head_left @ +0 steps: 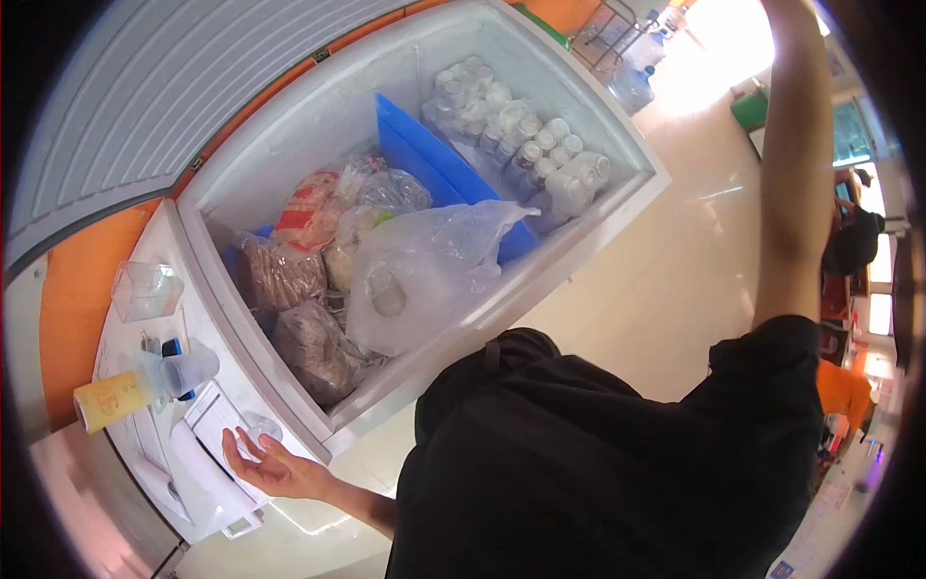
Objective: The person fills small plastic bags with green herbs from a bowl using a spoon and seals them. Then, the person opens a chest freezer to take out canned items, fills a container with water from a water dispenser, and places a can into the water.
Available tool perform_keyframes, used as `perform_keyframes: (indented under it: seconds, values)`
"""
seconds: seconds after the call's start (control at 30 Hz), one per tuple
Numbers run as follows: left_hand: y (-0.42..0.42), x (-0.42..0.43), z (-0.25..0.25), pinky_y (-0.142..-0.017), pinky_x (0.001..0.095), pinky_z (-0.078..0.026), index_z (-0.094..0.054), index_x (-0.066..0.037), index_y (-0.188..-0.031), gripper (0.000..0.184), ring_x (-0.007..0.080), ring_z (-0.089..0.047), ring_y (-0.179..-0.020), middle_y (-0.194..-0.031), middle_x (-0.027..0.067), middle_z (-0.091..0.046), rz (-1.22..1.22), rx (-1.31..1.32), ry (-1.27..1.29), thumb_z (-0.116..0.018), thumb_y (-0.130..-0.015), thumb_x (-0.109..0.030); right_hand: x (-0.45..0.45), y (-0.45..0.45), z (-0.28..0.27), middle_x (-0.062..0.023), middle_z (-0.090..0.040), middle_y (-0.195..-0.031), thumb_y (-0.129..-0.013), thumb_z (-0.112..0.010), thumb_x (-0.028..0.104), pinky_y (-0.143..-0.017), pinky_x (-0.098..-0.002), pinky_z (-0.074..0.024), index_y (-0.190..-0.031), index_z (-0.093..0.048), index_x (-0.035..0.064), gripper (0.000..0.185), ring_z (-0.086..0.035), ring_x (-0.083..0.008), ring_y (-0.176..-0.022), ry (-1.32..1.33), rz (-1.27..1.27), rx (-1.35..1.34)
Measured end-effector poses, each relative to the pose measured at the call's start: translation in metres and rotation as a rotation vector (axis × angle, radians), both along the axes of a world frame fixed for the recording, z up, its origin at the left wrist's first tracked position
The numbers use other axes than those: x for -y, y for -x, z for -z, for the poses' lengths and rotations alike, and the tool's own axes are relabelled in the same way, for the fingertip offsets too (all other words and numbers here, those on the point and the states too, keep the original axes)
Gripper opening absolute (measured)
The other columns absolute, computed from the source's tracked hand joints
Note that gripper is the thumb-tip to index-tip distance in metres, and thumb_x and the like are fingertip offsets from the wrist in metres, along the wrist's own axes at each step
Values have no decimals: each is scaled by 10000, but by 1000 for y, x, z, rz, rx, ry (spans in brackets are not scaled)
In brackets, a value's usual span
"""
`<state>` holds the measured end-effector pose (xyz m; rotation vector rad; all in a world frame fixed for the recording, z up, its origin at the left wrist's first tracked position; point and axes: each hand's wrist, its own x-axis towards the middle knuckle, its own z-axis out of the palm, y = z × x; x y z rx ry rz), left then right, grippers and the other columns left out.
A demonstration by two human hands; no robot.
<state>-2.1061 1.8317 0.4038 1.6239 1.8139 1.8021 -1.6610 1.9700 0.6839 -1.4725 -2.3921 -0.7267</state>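
Observation:
My left hand (275, 470) is open over the white counter (294, 439) at the lower left, fingers apart and curled upward, holding nothing. Close to its fingertips are an open notebook (217, 425) and a small clear round object (262, 427). My right arm stretches up along the right side, and the hand lies beyond the top of the view. In front of me stands an open chest freezer (309, 106). It holds a translucent plastic bag (424, 280), bagged brown food (280, 270), a red-and-white package (307, 207) and several white-capped bottles (531, 150) behind a blue divider (434, 164).
The raised freezer lid (164, 96) is at the upper left. A clear container (148, 289), a yellow-labelled cup (116, 398) and a translucent cup (190, 370) are on the counter. Large water bottles (632, 85) stand on the tiled floor (666, 289). A person in orange (844, 394) is at the far right.

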Motion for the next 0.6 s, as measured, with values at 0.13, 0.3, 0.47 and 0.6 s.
perform_keyframes:
  seconds: [0.13,0.3,0.47,0.6]
  values:
    - [0,-4,13,-1051,466,-470,-533,41,-1290,377,286,-519,-1252,-1316,165,-542,78,32,72,-631,-987,-160,128,-30,74,-146,-718,-1098,-915,-720,156,-930,-358,-516,-1167,-683,16,290,-693,-280,-1015,118,157,-396]
    - [-14,-11,6,-1020,439,-490,-553,45,-1262,344,284,-538,-1217,-1293,156,-558,111,-7,112,-613,-999,-168,226,-85,267,-182,-735,-929,-908,-696,134,-785,-361,-557,-986,-718,-31,184,-725,-274,-823,186,988,-1124]
    - [-75,-29,-17,-1017,365,-488,-567,54,-1255,309,250,-560,-1195,-1287,147,-581,126,-51,79,-586,-1014,-138,211,-155,355,-211,-721,-860,-889,-694,172,-729,-388,-564,-931,-722,-33,212,-726,-314,-789,502,736,-1051]
    - [-160,-46,-17,-1008,411,-499,-567,53,-1235,295,244,-560,-1166,-1261,150,-574,77,-124,111,-578,-1020,-148,140,-225,424,-213,-721,-901,-862,-712,179,-742,-403,-560,-937,-705,-39,230,-720,-350,-836,582,698,-1066]
